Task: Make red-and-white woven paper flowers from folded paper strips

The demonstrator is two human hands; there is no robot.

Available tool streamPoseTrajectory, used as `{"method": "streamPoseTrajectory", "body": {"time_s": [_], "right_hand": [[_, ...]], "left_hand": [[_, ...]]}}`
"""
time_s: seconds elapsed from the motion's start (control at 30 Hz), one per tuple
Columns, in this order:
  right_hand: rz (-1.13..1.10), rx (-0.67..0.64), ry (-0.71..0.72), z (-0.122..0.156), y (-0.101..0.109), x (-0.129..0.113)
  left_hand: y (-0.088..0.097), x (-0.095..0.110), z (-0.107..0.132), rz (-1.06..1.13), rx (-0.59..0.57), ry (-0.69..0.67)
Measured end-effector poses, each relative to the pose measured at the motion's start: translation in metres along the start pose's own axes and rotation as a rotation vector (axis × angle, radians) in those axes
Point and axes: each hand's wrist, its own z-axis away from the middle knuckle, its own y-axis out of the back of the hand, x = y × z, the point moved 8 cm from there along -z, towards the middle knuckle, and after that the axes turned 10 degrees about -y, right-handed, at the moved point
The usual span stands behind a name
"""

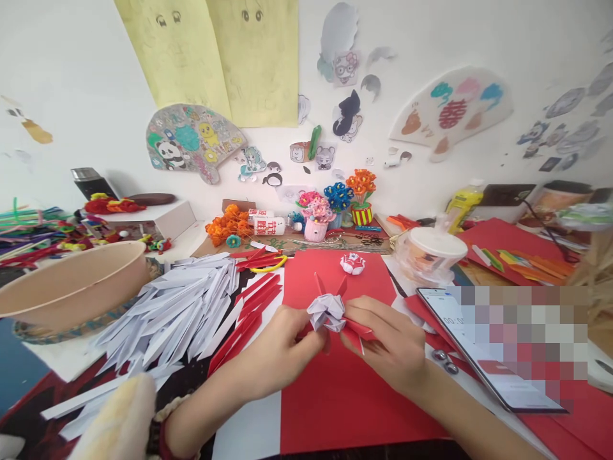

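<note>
Between my two hands is a folded-paper piece (326, 312), white and faceted at its centre with red strips sticking out. My left hand (292, 342) pinches its left side, thumb and fingers closed. On the right edge, my right hand (387, 338) is closed over a red paper strip of the same piece. Both hands are above a red paper sheet (311, 402). Behind them on that sheet rests a small red-and-white folded-paper flower (353, 263). Red folded strips (253, 313) lie left of my left hand, beside a big heap of white folded strips (177, 306).
A pale oval bowl (76, 281) stands at the left. To the right, a phone (460, 332) leans near two small shiny balls (445, 361) and a lidded cup (435, 249). Pipe-cleaner flower pots (316, 217) line the back by the wall.
</note>
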Motion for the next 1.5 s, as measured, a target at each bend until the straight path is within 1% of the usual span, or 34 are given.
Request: {"method": "streamPoseTrajectory", "body": {"time_s": [0.2,0.27,0.3,0.33,0.37,0.43,0.47,0.5,0.53,0.57,0.6,0.67,0.73,0.93,1.07,1.2,1.37,1.43,1.5], "right_hand": [[-0.001,-0.007,-0.003,-0.002,0.002,-0.005],[0.013,0.000,-0.013,-0.004,0.003,-0.004],[0.022,0.012,-0.011,-0.004,0.004,-0.004],[0.034,0.026,-0.007,-0.005,0.005,-0.003],[0.047,0.039,-0.003,-0.005,0.006,-0.003],[0.079,0.052,0.006,-0.007,0.007,-0.003],[0.094,0.049,0.008,-0.007,0.006,-0.003],[0.106,0.043,0.007,-0.007,0.005,-0.002],[0.114,0.036,0.007,-0.007,0.003,-0.002],[0.120,0.024,0.002,-0.007,0.001,-0.001],[0.125,0.011,-0.009,-0.007,-0.001,0.000],[0.130,-0.021,-0.037,-0.005,-0.005,0.002],[0.129,-0.061,-0.060,-0.003,-0.010,0.004],[0.119,-0.129,-0.093,0.000,-0.017,0.003],[0.136,-0.168,-0.064,0.002,-0.020,0.001],[0.168,-0.205,-0.055,0.004,-0.024,0.003],[0.204,-0.178,-0.024,0.003,-0.023,0.000],[0.205,-0.171,-0.002,0.004,-0.022,-0.004],[0.173,-0.181,-0.017,0.003,-0.022,-0.005]], "left_hand": [[-0.005,-0.002,0.001,-0.003,-0.039,0.031],[-0.002,-0.002,0.000,-0.049,-0.047,0.014],[0.003,0.000,0.000,-0.094,-0.029,-0.010],[0.010,0.002,-0.001,-0.161,0.016,-0.049],[0.020,0.007,0.000,-0.244,0.096,-0.104],[0.044,0.027,0.007,-0.457,0.366,-0.281],[0.051,0.038,0.013,-0.560,0.481,-0.374],[0.054,0.047,0.019,-0.650,0.564,-0.456],[0.053,0.054,0.022,-0.715,0.591,-0.513],[0.049,0.058,0.023,-0.759,0.576,-0.546],[0.044,0.060,0.022,-0.782,0.533,-0.559],[0.034,0.058,0.019,-0.787,0.437,-0.546],[0.030,0.055,0.016,-0.763,0.397,-0.513],[0.034,0.047,0.012,-0.659,0.424,-0.404],[0.036,0.037,0.009,-0.539,0.414,-0.271],[0.037,0.030,0.008,-0.461,0.429,-0.188],[0.039,0.029,0.007,-0.451,0.450,-0.157],[0.045,0.029,0.008,-0.447,0.486,-0.162],[0.050,0.031,0.010,-0.460,0.524,-0.180]]}}
